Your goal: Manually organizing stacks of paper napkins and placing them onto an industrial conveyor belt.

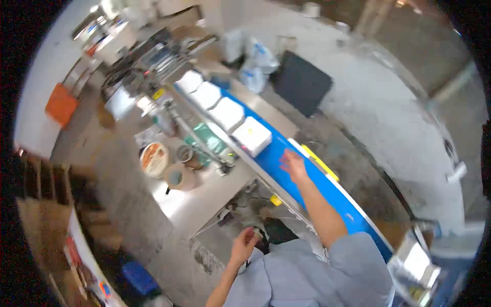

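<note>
Over the blue conveyor belt (276, 163) reaches my right hand (293, 163), its fingers apart and nothing seen in them. Just ahead of it sits the nearest white box (251, 136), apart from the fingertips. Behind that, more white boxes stand in a row along the belt, among them one white box (226, 113) and another white box (206, 95). My left hand (244, 245) is low in front of my body, beside the belt, with fingers curled. Whether something small lies in those fingers is too blurred to make out.
Left of the belt, a metal table (179, 204) carries a round tub (154, 159), a tape roll (180, 177), a glass jar (186, 153) and green plastic (205, 137). A metal bar (192, 133) runs beside the belt. Machinery (158, 59) stands at its far end.
</note>
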A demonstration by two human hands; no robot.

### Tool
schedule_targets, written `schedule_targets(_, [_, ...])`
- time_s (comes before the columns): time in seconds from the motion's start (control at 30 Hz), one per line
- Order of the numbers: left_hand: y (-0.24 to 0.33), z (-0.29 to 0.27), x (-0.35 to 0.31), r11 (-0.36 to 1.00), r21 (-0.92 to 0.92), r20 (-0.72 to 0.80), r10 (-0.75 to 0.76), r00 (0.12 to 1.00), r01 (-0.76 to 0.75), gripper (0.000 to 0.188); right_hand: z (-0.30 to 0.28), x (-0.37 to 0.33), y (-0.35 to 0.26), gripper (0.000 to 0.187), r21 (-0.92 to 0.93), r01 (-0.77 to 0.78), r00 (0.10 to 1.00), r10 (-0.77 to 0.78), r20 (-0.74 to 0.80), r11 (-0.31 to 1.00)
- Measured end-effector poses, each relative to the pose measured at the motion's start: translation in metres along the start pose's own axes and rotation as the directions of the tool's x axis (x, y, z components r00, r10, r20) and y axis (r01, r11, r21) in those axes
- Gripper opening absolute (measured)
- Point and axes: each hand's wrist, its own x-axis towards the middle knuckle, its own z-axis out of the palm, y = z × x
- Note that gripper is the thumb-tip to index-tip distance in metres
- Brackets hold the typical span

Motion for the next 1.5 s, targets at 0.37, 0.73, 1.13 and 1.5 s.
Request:
schedule_targets(0.37, [0.051,0.130,0.001,0.947,-0.153,0.531,0.321,0.784,-0.284,0.014,-0.204,-0.336,-0.026,0.018,-0.402,0.296,0.912,-0.381,-0.150,0.866])
schedule_targets(0.73, [0.120,0.408,-0.066,0.993,-0.014,0.830,0.077,0.552,-0.118,0.038,-0.482,-0.638,0.004,0.011,-0.336,0.412,0.271,-0.466,-0.842,0.847])
schedule_targets(1.13, [0.180,0.657,-0.117,0.999,0.020,0.861,-0.041,0.507,0.047,0.049,-0.909,-0.807,-0.001,0.029,-0.459,0.365,-0.286,-0.372,-0.883,0.810])
schedule_targets(1.5, [0.181,0.655,-0.118,0.997,0.046,0.833,-0.074,0.549,0.066,0.060,-1.010,-0.829,0.023,0.017,-0.515,0.030,-0.351,-0.474,-0.808,0.857])
